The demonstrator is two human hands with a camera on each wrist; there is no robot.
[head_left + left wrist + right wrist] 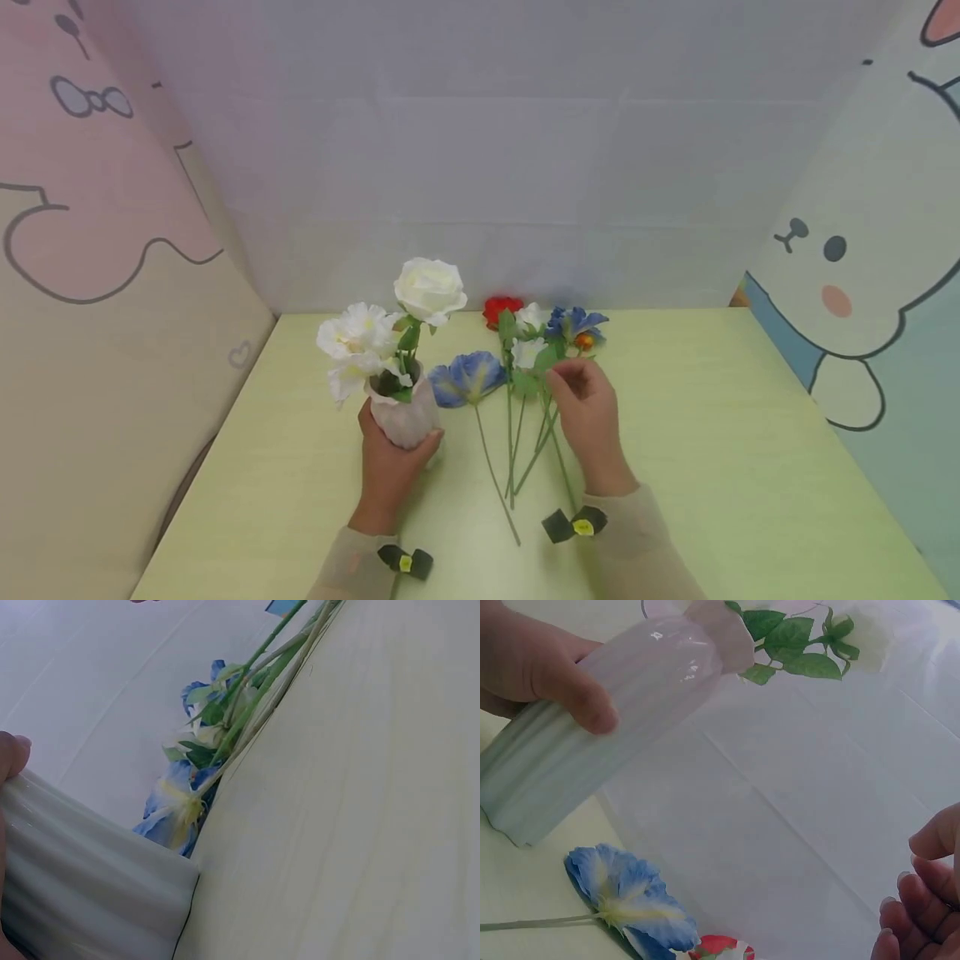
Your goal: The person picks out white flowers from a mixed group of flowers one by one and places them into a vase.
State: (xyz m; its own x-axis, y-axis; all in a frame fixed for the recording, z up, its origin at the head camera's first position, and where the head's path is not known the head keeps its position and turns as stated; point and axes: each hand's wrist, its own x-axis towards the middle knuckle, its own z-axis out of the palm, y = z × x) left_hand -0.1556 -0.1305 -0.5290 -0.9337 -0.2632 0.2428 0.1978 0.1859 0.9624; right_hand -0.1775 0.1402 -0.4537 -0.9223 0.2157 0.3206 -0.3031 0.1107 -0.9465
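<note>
A pale ribbed vase (408,421) stands on the table's left side, gripped by my left hand (390,475) with the thumb across its front. A white rose (430,290) and ruffled white flowers (354,346) rise from its mouth. My right hand (592,417) hovers near the loose flowers, its fingers loosely bent. In the right wrist view, nothing shows between the right fingertips (906,883). Between the hands, a blue flower (471,379) lies with its stem toward me. White flowers (528,352) and green leaves lie nearest the right hand.
Farther back lie a red flower (501,310), another blue flower (579,322) and a small orange bud (584,341). Several green stems cross on the pale yellow table (750,467). A plain white backdrop (480,167) stands behind, with cartoon-printed panels (847,350) at the sides.
</note>
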